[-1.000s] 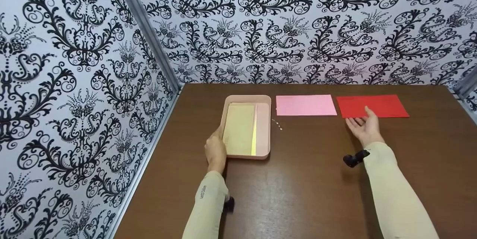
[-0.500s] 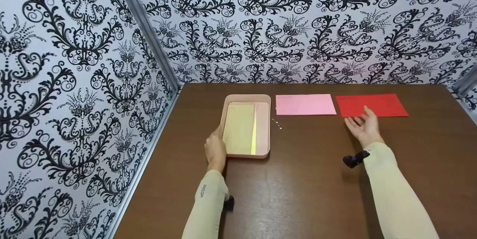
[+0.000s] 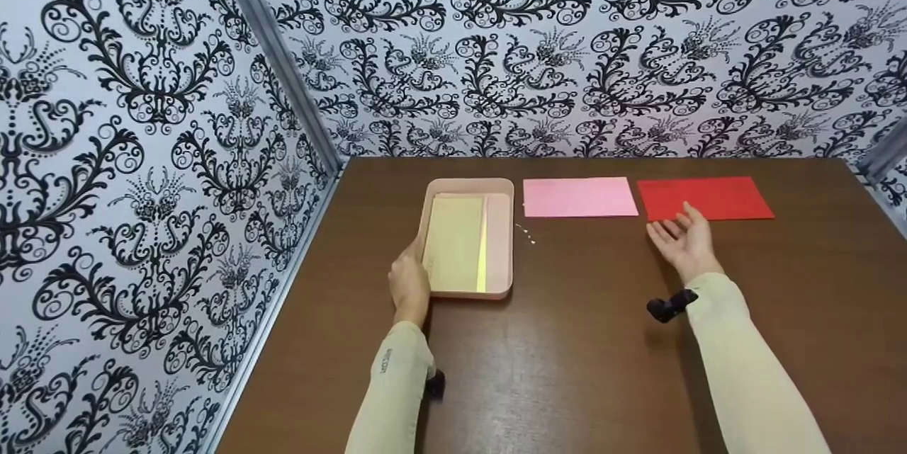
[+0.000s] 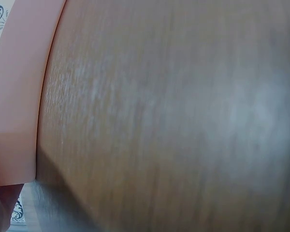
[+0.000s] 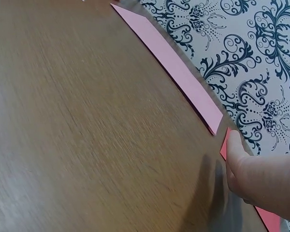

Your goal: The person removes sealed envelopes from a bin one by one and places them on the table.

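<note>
Since a second ago the right hand (image 3: 684, 245) has shifted slightly toward the tray (image 3: 503, 248), while the left hand (image 3: 409, 287) and the tray itself have stayed practically where they were. There is one tray, shallow and peach-coloured, on the one brown table (image 3: 560, 355); the left hand grips its left side, though most of those fingers are hidden. Inside the tray lie one tan paper (image 3: 454, 245) and, along that paper's right edge, one bright yellow strip (image 3: 482, 263); how many layers are there cannot be told. Two more papers form a row to the right of the tray: one pink paper (image 3: 579, 197) just beside it, and one red paper (image 3: 733, 197) farther out. The right hand is well apart from the tray, to its right, with its palm turned up and its fingers loose and relaxed. Its thumb overlaps the near edge of the red paper from above, but whether they touch cannot be told. A few white specks (image 3: 533, 241), too small to count surely, lie just right of the tray. Two cream sleeves (image 3: 744, 362) reach in from the near side of the tray, with one black device (image 3: 669, 306) showing at each wrist. Two patterned walls (image 3: 531, 50) stand beyond the tray, one behind it and one to its left.
</note>
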`<action>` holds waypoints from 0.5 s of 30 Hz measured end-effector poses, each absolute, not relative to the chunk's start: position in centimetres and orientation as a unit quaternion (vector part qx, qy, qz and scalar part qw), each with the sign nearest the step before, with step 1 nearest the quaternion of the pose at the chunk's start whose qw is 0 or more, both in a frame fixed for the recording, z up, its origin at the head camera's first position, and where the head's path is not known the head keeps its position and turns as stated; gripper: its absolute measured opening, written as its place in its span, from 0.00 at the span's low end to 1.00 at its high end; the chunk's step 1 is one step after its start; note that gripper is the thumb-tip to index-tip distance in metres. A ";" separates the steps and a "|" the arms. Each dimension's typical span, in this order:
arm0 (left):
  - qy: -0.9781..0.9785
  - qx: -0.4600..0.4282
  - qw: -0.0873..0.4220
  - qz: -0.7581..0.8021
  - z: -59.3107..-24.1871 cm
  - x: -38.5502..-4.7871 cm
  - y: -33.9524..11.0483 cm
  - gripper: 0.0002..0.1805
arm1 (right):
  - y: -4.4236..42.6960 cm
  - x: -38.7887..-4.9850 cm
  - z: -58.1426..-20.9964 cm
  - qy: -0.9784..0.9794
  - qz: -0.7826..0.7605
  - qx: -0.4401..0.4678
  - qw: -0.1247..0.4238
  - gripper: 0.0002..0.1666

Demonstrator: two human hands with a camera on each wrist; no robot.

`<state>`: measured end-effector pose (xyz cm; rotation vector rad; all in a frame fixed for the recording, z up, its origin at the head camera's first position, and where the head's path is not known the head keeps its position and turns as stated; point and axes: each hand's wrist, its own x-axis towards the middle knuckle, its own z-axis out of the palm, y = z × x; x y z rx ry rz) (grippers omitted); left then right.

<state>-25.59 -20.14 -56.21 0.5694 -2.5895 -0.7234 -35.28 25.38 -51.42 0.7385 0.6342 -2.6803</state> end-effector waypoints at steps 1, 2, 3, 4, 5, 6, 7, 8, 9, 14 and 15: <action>-0.924 0.204 0.195 -0.257 -56.2 -25.6 -20.2 0.20 | 25.2 -35.2 -51.3 0.218 -0.931 0.255 0.144 0.47; -0.925 0.205 0.194 -0.256 -56.2 -25.6 -20.2 0.18 | 25.0 -35.0 -51.1 0.215 -0.932 0.252 0.144 0.47; -0.925 0.208 0.193 -0.254 -56.3 -25.6 -20.2 0.16 | 24.9 -34.9 -51.0 0.209 -0.934 0.249 0.145 0.48; -0.925 0.210 0.191 -0.253 -56.3 -25.6 -20.2 0.15 | 24.9 -34.9 -51.1 0.216 -0.933 0.248 0.145 0.46; -0.924 0.214 0.190 -0.253 -56.3 -25.7 -20.2 0.15 | 24.9 -34.9 -51.2 0.219 -0.933 0.246 0.147 0.47; -0.924 0.218 0.187 -0.253 -56.3 -25.7 -20.2 0.15 | 24.9 -34.8 -51.2 0.224 -0.932 0.244 0.148 0.47; -0.924 0.221 0.185 -0.252 -56.3 -25.7 -20.2 0.15 | 24.9 -34.8 -51.3 0.227 -0.931 0.242 0.150 0.47; -0.923 0.223 0.185 -0.253 -56.3 -25.7 -20.2 0.15 | 24.9 -34.7 -51.3 0.227 -0.932 0.240 0.151 0.48; -0.922 0.225 0.186 -0.254 -56.4 -25.8 -20.2 0.15 | 24.8 -34.7 -51.4 0.227 -0.932 0.240 0.151 0.49; -0.919 0.223 0.194 -0.259 -56.4 -25.8 -20.2 0.14 | 24.0 -34.5 -51.2 0.216 -0.935 0.240 0.148 0.48; -0.919 0.221 0.196 -0.260 -56.4 -25.8 -20.2 0.14 | 23.9 -34.6 -51.3 0.215 -0.935 0.240 0.148 0.47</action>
